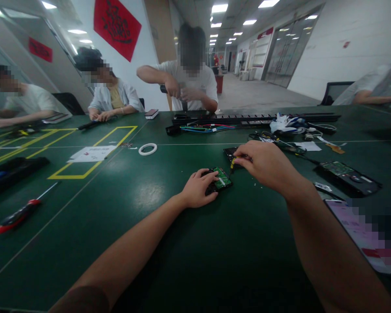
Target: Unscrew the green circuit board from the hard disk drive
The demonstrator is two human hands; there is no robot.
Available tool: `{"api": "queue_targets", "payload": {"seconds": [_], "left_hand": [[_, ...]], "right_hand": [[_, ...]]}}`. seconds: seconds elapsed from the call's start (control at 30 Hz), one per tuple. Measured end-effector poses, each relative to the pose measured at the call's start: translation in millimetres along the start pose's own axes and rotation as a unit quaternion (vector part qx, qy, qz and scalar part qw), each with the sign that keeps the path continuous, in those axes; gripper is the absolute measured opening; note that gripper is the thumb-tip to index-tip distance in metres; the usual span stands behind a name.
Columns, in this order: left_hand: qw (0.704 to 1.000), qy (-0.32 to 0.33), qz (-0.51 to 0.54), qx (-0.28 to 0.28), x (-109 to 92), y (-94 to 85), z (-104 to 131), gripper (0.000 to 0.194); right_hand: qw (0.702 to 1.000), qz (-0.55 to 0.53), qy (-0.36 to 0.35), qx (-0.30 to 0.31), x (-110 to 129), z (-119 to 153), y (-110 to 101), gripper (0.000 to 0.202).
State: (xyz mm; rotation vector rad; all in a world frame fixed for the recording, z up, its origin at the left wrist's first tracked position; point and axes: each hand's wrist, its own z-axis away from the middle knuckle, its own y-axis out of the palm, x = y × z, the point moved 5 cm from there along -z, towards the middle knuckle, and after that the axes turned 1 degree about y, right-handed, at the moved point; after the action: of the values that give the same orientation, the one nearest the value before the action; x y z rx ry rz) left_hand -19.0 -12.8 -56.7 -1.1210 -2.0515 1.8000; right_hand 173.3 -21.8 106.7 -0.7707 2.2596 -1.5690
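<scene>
A: Where is the circuit module (224, 179)?
B: On the green table (163, 230), under the left hand (198, 190). Make it the middle of a dial, with twelve pointing away from the wearer.
A: And how are that hand's fingers?
B: Thumb and fingers stand apart, laid over the module's nine o'clock side. Whether they squeeze it, I can't tell.
A: The other hand?
B: The right hand (263, 167) is at about three, fingertips clamped on a small yellow-handled screwdriver (232, 164). The tool points down beside the module's edge; I can't tell whether its tip touches.
A: What else is close?
B: A black part (228, 153) at one, partly hidden by the right hand.
A: Further out?
B: A white tape roll (147, 149) lies at ten, and a red-and-black screwdriver (22, 213) between eight and nine. Well out at three lies a larger black unit (348, 178) with a green board showing. A white bundle (282, 123) sits at two, near long black bars (247, 118) at one.
A: Anyone opposite?
B: A person in a white shirt (202, 82), between eleven and twelve.
</scene>
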Motion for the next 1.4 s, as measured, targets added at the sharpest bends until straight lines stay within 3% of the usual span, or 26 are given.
{"api": "queue_targets", "payload": {"seconds": [1.4], "left_hand": [[1.000, 0.003, 0.000, 0.001, 0.0, 0.0, 0.3, 0.061]], "right_hand": [[1.000, -0.006, 0.016, 0.009, 4.1, -0.5, 0.3, 0.014]]}}
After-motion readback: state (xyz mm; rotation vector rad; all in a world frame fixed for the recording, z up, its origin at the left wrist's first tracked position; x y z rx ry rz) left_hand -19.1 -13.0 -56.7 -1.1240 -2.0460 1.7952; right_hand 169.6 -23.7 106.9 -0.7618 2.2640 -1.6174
